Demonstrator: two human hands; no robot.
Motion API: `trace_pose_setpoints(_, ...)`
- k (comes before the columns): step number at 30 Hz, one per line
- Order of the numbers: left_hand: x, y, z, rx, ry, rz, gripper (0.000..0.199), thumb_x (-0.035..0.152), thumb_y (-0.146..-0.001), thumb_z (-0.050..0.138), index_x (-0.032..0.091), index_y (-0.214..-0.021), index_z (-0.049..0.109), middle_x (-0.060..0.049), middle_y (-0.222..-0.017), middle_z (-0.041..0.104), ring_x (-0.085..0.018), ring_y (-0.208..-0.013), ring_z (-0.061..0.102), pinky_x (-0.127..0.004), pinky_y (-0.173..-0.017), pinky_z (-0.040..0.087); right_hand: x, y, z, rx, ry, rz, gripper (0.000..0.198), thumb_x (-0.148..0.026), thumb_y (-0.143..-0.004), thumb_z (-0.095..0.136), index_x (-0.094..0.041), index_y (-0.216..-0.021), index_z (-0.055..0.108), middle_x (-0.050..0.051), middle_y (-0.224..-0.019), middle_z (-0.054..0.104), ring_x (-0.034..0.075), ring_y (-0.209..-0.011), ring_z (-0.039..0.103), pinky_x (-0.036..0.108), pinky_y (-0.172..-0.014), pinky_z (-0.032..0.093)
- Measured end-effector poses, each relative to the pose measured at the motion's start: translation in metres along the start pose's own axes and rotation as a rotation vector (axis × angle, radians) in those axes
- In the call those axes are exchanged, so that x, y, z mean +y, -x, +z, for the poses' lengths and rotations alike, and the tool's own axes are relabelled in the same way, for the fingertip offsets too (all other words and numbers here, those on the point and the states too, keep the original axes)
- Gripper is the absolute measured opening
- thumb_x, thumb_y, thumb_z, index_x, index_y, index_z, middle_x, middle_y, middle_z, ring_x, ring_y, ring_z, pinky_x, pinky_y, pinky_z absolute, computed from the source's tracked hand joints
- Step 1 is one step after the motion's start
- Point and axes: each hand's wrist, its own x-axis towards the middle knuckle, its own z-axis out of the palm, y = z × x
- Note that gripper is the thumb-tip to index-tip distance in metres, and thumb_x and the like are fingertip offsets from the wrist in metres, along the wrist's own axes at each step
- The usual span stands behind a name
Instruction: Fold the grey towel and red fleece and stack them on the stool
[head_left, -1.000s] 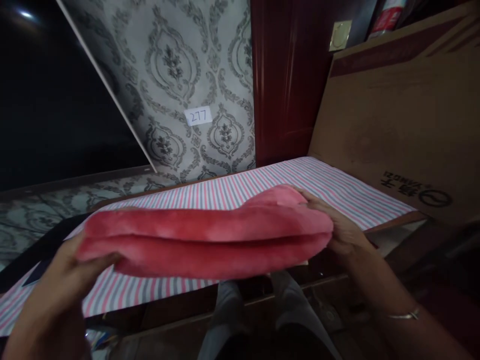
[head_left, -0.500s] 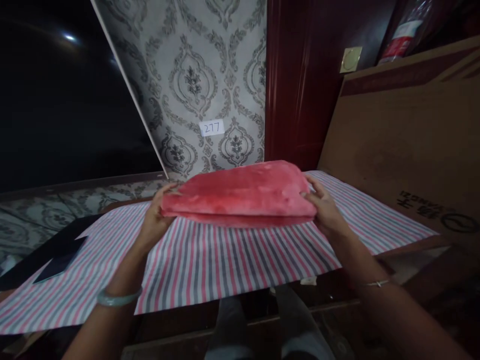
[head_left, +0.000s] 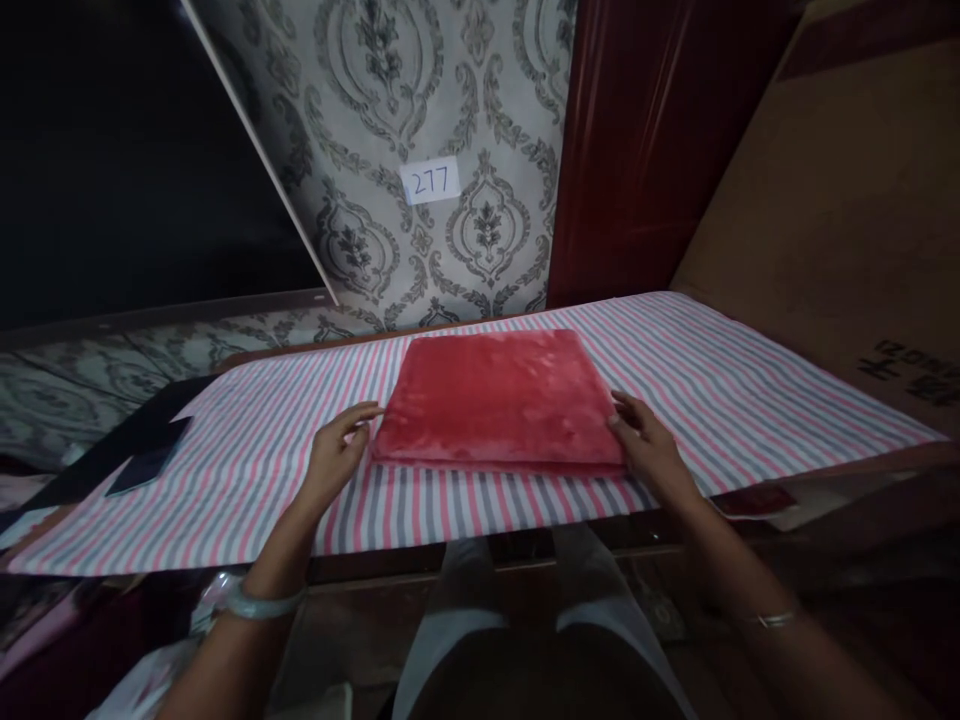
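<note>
A folded red plush cloth (head_left: 495,400) lies flat on the striped tablecloth (head_left: 262,430), its folded layers showing along the near edge. Beside its left edge is my left hand (head_left: 339,448), fingers apart and one fingertip at or very close to the fabric. My right hand (head_left: 651,445) rests at the opposite edge with thumb and fingers parted, the fingertips touching the side of the plush. Neither hand is wrapped round it. What the underside of the cloth looks like is hidden.
A dark phone-like slab (head_left: 150,458) lies at the left of the table. Behind stand a large black screen (head_left: 150,150) and a patterned wall with a paper label (head_left: 430,180) reading 277. A big cardboard box (head_left: 840,220) leans at the right.
The red plush cloth has come down from the air onto the table and lies flat. Both hands lowered with it and loosened their hold. The view has tilted downward.
</note>
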Motion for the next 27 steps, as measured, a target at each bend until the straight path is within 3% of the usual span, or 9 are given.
trace_pose_setpoints(4, 0.055, -0.019, 0.022, -0.074, -0.146, 0.193, 0.048, 0.047, -0.096, 0.042, 0.022, -0.133, 0.06, -0.008, -0.142, 0.059, -0.025, -0.136, 0.05, -0.047, -0.116, 0.038, -0.039, -0.017, 0.013, 0.011, 0.334, -0.441, 0.057, -0.055, -0.095, 0.041, -0.022, -0.139, 0.053, 0.014, -0.138, 0.059, 0.03, -0.129, 0.052, 0.054, -0.109, 0.04)
trace_pose_setpoints(6, 0.08, -0.036, 0.038, -0.151, -0.237, 0.251, 0.054, 0.05, -0.098, 0.04, 0.022, -0.143, 0.05, -0.009, -0.154, 0.046, -0.026, -0.145, 0.037, -0.049, -0.12, 0.03, -0.066, -0.033, 0.027, -0.067, 0.458, -0.52, 0.059, -0.052, -0.098, 0.035, -0.019, -0.146, 0.047, 0.015, -0.147, 0.053, 0.029, -0.138, 0.045, 0.052, -0.114, 0.035)
trace_pose_setpoints(9, 0.104, -0.065, 0.064, -0.273, -0.354, 0.235, 0.062, 0.054, -0.099, 0.038, 0.021, -0.152, 0.038, -0.011, -0.162, 0.032, -0.029, -0.152, 0.022, -0.054, -0.122, 0.021, -0.094, -0.055, 0.056, -0.151, 0.656, -0.515, 0.063, -0.05, -0.099, 0.033, -0.016, -0.152, 0.039, 0.016, -0.157, 0.039, 0.032, -0.146, 0.031, 0.056, -0.116, 0.027)
trace_pose_setpoints(13, 0.1, -0.081, 0.102, -0.413, -0.491, 0.136, 0.063, 0.054, -0.098, 0.038, 0.026, -0.154, 0.034, -0.01, -0.163, 0.028, -0.033, -0.152, 0.019, -0.064, -0.12, 0.014, -0.082, -0.056, 0.089, -0.275, 0.887, -0.393, 0.063, -0.053, -0.098, 0.037, -0.024, -0.154, 0.037, 0.012, -0.16, 0.036, 0.037, -0.148, 0.025, 0.065, -0.115, 0.017)
trace_pose_setpoints(17, 0.079, -0.066, 0.128, -0.374, -0.557, 0.136, 0.061, 0.052, -0.099, 0.039, 0.029, -0.155, 0.033, -0.009, -0.164, 0.028, -0.034, -0.152, 0.019, -0.065, -0.12, 0.012, -0.049, -0.04, 0.102, -0.292, 0.941, -0.35, 0.061, -0.053, -0.098, 0.037, -0.026, -0.153, 0.039, 0.009, -0.161, 0.034, 0.036, -0.149, 0.023, 0.062, -0.117, 0.012)
trace_pose_setpoints(27, 0.072, -0.058, 0.132, -0.339, -0.555, 0.139, 0.063, 0.052, -0.099, 0.037, 0.024, -0.155, 0.034, -0.011, -0.162, 0.031, -0.032, -0.151, 0.021, -0.063, -0.12, 0.013, -0.048, -0.037, 0.103, -0.268, 0.953, -0.364, 0.06, -0.053, -0.098, 0.039, -0.028, -0.152, 0.041, 0.009, -0.16, 0.037, 0.035, -0.148, 0.025, 0.059, -0.117, 0.013)
